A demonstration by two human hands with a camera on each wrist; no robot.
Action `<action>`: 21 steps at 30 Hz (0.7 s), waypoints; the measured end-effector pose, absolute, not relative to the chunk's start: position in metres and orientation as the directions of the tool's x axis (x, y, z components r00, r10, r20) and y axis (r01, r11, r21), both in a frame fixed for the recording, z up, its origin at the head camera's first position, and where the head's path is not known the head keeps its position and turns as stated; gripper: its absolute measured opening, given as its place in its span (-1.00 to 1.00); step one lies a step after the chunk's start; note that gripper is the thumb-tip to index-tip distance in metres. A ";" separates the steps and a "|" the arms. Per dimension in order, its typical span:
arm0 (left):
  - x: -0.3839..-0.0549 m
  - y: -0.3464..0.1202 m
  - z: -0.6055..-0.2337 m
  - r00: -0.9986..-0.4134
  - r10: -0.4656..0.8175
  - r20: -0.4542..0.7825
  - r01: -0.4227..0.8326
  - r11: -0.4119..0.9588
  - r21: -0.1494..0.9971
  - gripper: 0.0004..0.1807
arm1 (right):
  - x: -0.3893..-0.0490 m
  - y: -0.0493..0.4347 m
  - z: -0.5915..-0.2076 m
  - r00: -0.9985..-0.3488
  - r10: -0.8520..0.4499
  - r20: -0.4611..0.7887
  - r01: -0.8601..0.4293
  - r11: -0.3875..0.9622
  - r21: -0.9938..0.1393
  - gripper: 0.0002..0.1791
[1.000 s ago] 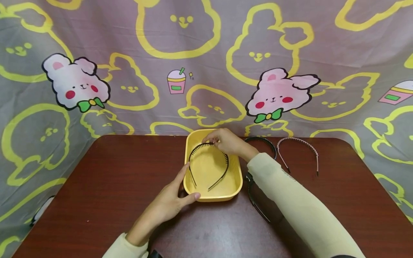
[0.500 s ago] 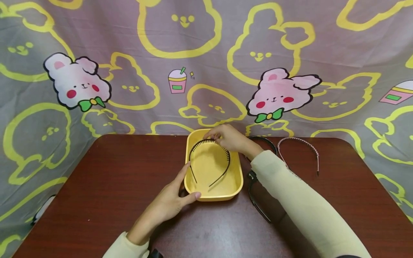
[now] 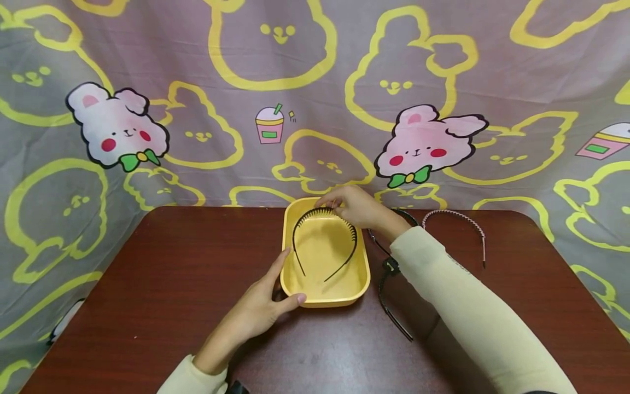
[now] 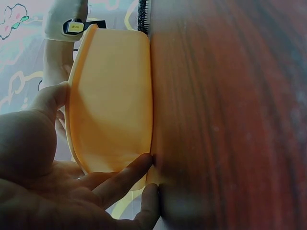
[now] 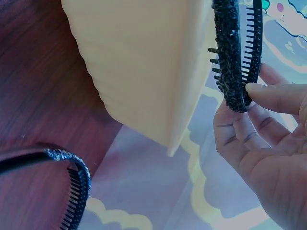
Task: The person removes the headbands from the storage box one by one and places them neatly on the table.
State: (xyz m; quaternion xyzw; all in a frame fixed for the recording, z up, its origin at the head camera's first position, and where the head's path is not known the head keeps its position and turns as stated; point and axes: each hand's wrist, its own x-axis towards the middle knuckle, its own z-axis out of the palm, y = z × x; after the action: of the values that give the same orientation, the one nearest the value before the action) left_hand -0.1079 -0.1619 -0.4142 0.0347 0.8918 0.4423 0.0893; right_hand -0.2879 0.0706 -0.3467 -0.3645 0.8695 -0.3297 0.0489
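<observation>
A black glittery headband with comb teeth (image 3: 354, 236) is held over the yellow plastic bin (image 3: 325, 302). My right hand (image 3: 361, 208) pinches it at the top of its arch, with its two ends pointing back toward me. In the right wrist view the thumb and fingers grip the headband (image 5: 228, 52) beside the bin's rim. My left hand (image 3: 256, 309) rests at the bin's near left corner. In the left wrist view its thumb touches the rim, while its extended fingers lie along the outer wall of the bin (image 4: 112, 96).
A pink twisted headband (image 3: 467, 220) lies at the back right of the brown table (image 3: 172, 284). Two dark headbands lie nearer the bin: one (image 3: 406, 215) partly behind my right forearm, the other (image 3: 394, 317) closer to me. A patterned cloth (image 3: 315, 109) hangs behind the table.
My right hand has moved slightly up and to the right, bringing the black headband along. The left hand and the bin stay in place.
</observation>
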 end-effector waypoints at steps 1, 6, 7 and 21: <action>-0.108 -0.162 -0.414 -0.982 0.141 -0.129 -0.018 0.606 0.796 0.08 | -0.288 0.071 -0.345 -0.731 -0.665 0.156 -0.601 0.519 -0.608 -0.49; -0.108 -0.162 -0.413 -0.982 0.139 -0.131 -0.020 0.606 0.795 0.09 | -0.285 0.075 -0.338 -0.739 -0.658 0.144 -0.596 0.537 -0.597 -0.50; -0.108 -0.162 -0.413 -0.982 0.140 -0.130 -0.019 0.607 0.795 0.09 | -0.285 0.076 -0.336 -0.739 -0.658 0.145 -0.597 0.539 -0.594 -0.51; -0.108 -0.161 -0.413 -0.982 0.141 -0.123 -0.010 0.617 0.787 0.10 | -0.276 0.096 -0.321 -0.707 -0.679 0.198 -0.650 0.514 -0.560 -0.52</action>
State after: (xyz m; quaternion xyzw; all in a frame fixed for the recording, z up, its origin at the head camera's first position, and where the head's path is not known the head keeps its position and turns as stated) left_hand -0.1076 -0.1615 -0.4127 0.0366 0.8950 0.4361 0.0864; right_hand -0.2759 0.0957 -0.3208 -0.3818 0.8697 -0.3120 0.0230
